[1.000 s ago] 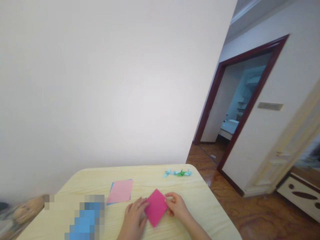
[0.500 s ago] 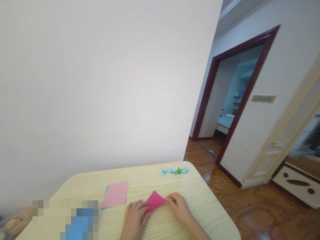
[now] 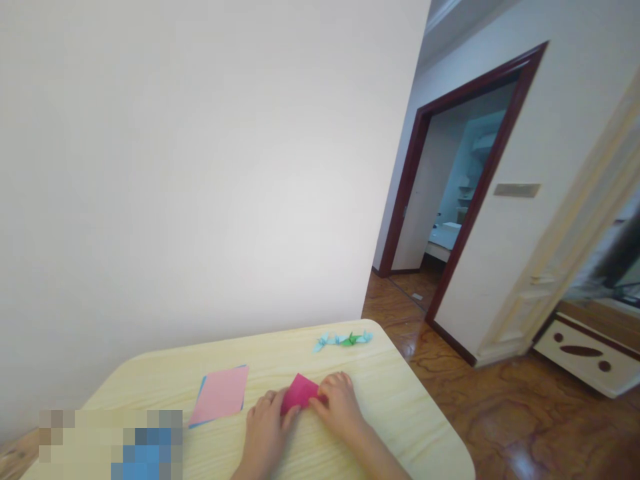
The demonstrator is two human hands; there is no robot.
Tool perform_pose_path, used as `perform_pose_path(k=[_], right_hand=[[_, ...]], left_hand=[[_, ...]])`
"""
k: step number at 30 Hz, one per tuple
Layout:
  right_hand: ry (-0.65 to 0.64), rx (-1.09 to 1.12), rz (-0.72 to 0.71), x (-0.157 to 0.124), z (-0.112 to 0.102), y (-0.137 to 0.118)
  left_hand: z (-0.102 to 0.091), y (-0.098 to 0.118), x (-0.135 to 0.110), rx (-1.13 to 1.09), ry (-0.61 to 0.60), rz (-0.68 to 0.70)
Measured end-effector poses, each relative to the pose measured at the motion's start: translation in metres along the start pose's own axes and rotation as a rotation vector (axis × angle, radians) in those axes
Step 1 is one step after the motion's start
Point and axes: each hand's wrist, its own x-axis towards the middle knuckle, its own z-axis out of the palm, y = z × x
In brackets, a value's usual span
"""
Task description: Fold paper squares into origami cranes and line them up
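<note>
Origami paper [image 3: 299, 393] between your hands?

Yes, one deep pink piece, folded, lying between my left grip [image 3: 265, 433] and my right grip [image 3: 340, 407].

How are you holding it?

Both grips are nearly closed, fingers curled in against the paper from either side. My left fingers [image 3: 267, 400] press its near left edge, and my right fingers [image 3: 333, 387] bear on its right end. Nothing else is in either grip.

Where does it sit?

Over the near half of the counter [image 3: 400, 413], with one corner pointing away from me. My fingers cover much of it, so I can't tell whether it touches the wood or is slightly raised.

What's beside you?

Just left of my left grip lies a pink sheet [image 3: 219, 395], set at an angle on a blue sheet [image 3: 201, 390] that shows only along its edges. Toward the far edge of the counter is a row of origami cranes [image 3: 345, 340], pale blue with one green.

And at the near left?

A blurred patch [image 3: 145, 447] with some blue in it; I can't make it out. Past the counter, a polished wooden floor [image 3: 500, 413] runs to a doorway [image 3: 465, 167] with a dark red frame.
</note>
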Motion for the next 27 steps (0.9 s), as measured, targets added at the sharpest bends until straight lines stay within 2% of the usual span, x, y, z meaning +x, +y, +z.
perform_pose_path(k=[7,11,19,27], right_hand=[[-0.065,0.019,0.031,0.008,0.007,0.001],[-0.095,0.03,0.047,0.014,0.009,0.003],[-0.074,0.083,0.121,0.02,0.013,-0.006],[-0.16,0.163,0.272,0.03,0.021,-0.007]], left_hand=[[-0.003,-0.002,0.019,0.009,-0.115,-0.122],[-0.005,-0.003,0.029,-0.006,-0.184,-0.13],[-0.007,0.0,0.031,0.009,-0.174,-0.103],[-0.002,-0.01,0.029,-0.088,-0.2,-0.12]])
